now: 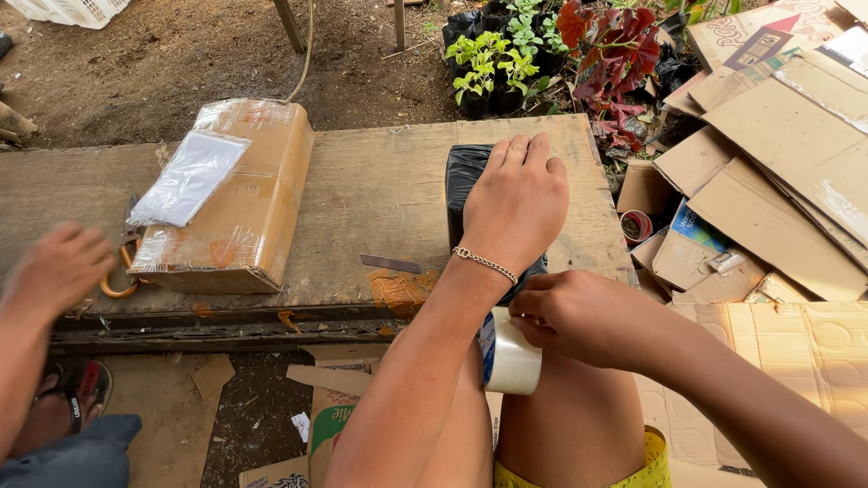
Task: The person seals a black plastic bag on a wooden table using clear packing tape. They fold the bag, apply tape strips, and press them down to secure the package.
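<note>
Looking down from the head view: one wooden board (362, 190) carries two packages. On its right part lies a black plastic-wrapped parcel (466, 176), with the left hand (515, 203) pressed flat and open on top, gripping nothing. Just off the board's near edge, the right hand (579, 316) pinches one white tape roll (508, 354). On the board's left part sits a brown box (244, 194) under clear film, a clear bag (185, 176) on it. Another person's hand (54, 267) hovers at the board's left end.
</note>
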